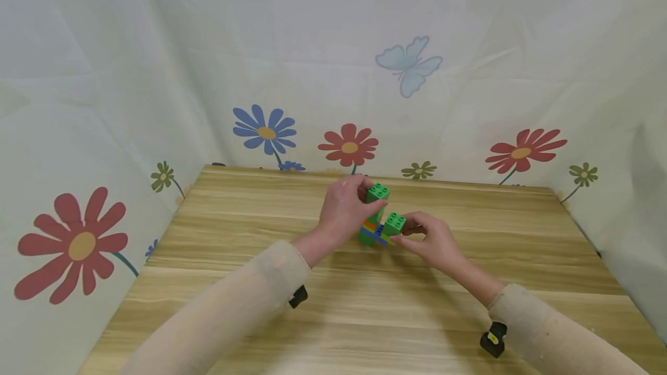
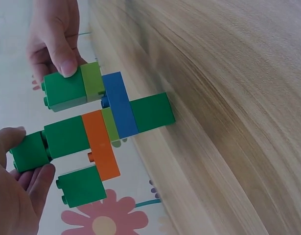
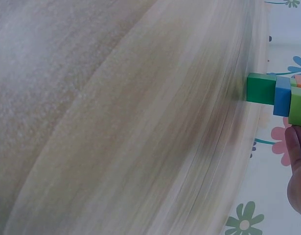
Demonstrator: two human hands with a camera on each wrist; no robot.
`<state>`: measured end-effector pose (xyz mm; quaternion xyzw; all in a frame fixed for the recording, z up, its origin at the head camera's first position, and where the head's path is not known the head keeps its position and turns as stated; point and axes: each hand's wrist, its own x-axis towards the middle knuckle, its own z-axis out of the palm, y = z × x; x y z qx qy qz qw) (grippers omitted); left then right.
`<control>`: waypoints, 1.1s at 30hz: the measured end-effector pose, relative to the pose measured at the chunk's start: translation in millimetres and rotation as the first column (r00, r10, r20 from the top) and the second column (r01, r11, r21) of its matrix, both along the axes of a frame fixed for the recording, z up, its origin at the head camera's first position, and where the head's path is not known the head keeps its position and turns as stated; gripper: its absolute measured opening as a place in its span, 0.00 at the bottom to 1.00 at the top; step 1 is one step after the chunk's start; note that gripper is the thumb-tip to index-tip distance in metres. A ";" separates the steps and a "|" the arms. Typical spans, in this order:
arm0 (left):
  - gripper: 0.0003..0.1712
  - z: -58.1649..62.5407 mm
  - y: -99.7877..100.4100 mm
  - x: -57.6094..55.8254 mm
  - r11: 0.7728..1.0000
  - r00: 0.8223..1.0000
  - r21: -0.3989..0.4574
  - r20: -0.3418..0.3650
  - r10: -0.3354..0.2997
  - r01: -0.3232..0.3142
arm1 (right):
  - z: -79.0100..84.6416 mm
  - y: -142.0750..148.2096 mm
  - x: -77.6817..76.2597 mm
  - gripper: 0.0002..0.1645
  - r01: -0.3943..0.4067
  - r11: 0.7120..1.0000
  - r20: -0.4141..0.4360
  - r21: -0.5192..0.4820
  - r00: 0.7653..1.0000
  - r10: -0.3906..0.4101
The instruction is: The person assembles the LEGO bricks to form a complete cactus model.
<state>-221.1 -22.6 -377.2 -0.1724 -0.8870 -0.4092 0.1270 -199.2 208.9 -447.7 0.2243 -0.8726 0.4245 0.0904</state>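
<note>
A toy brick structure stands on the table, with a green brick [image 2: 152,112] at its base and a blue brick [image 2: 119,105] across it. Higher up are a lime layer, an orange brick [image 2: 101,144] and a green brick [image 2: 67,137]. Another green brick [image 2: 81,186] sits on the orange one's far end. My left hand [image 1: 344,204] pinches the top green brick [image 2: 30,151]; a narrow gap with studs shows beneath it. With thumb and fingers, my right hand [image 1: 435,240] holds a green brick [image 1: 395,223] joined to a lime brick [image 2: 93,81], right at the blue brick's end.
The wooden table [image 1: 234,213] extends around the structure. Behind it hangs a pale cloth backdrop [image 1: 312,62] printed with flowers and a butterfly. Black wrist devices [image 1: 493,340] show below the sleeves.
</note>
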 end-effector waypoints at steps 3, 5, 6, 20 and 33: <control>0.20 -0.2 1.0 0.1 1.000 1.000 0.002 0.002 0.006 -0.006 | 0.0 0.1 -0.1 0.25 -0.001 1.000 -0.002 0.000 1.000 0.001; 0.20 -0.1 1.2 0.6 1.000 1.000 0.004 0.002 0.007 -0.007 | 0.4 -0.2 0.0 0.25 -0.002 1.000 0.000 -0.002 1.000 0.002; 0.20 -0.2 1.3 0.9 1.000 1.000 0.005 0.002 0.008 -0.008 | 0.6 -0.3 0.0 0.25 -0.003 1.000 0.002 -0.004 1.000 0.003; 0.21 -6.1 3.5 5.5 0.999 0.999 0.029 -0.026 0.033 -0.032 | -0.6 -0.8 -1.2 0.23 -0.005 1.000 0.011 -0.014 1.000 0.005; 0.19 -18.5 5.3 8.9 0.995 0.994 0.089 -0.095 0.048 -0.040 | -2.3 -2.6 -1.8 0.22 -0.010 1.000 0.004 -0.023 1.000 0.010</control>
